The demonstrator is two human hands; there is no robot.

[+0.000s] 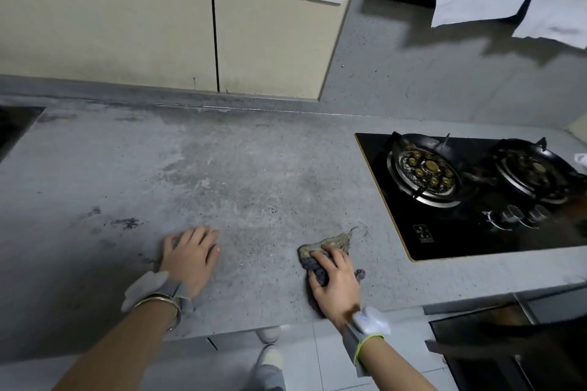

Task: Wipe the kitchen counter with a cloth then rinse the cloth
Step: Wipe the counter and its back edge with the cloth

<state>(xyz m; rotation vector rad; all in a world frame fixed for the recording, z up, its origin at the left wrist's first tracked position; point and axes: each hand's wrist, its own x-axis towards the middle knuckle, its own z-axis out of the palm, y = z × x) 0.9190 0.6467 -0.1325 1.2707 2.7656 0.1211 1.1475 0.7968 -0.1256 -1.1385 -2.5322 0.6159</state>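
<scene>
Two hands down on the grey bench (254,168), cloth under the right one.
Right hand (336,282) has its fingers curled over the crumpled cloth (333,243) near the front edge, just left of the black gas hob (470,194). Left hand (190,259) rests flat, fingers relaxed, well apart from it. Bench looks pretty stained.
</scene>
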